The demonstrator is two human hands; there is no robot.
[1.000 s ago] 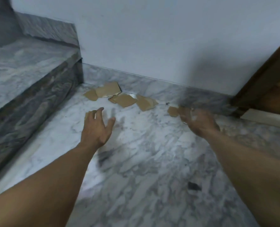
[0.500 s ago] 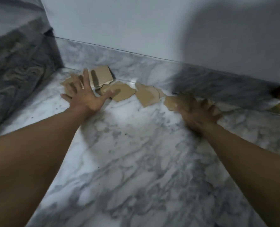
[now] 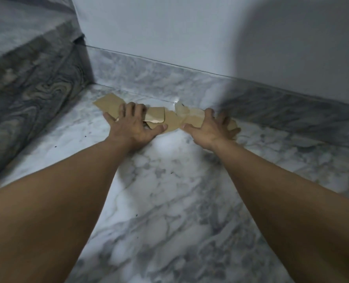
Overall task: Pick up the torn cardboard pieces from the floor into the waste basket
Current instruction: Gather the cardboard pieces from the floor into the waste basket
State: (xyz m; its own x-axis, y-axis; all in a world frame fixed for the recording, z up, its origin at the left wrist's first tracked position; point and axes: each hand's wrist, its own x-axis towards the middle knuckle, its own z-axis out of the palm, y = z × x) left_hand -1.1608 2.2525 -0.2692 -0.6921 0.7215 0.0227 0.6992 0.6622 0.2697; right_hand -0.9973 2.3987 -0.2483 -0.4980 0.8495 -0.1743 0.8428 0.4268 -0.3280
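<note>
The torn cardboard pieces (image 3: 170, 119) lay in a ragged, overlapping row on the marble floor (image 3: 169, 197), just above the middle of the frame and close under the skirting (image 3: 169, 78). My left hand (image 3: 133, 127) lay spread over the left part of the row, fingers fairly straight and pressing down, thumb reaching in toward the centre; it had nothing gripped. My right hand (image 3: 209, 129) covered the right end the same way, fingers splayed and a little arched, pressing rather than grasping.

As I judged it, the step was to rake the pieces into one stack. To do that well I would have drawn both palms toward each other and toward me, keeping the pieces flat so they slid over one another. Only then would I have curled my fingers under the heap, since thin pieces on smooth marble are hard to lift by the edge.

The skirting shut off the far side, so nothing could be pushed away from me. The dark stone step (image 3: 36, 88) at the left walled off that side, with one piece reaching toward it. Open floor filled the lower middle of the frame. The waste basket was not in view.
</note>
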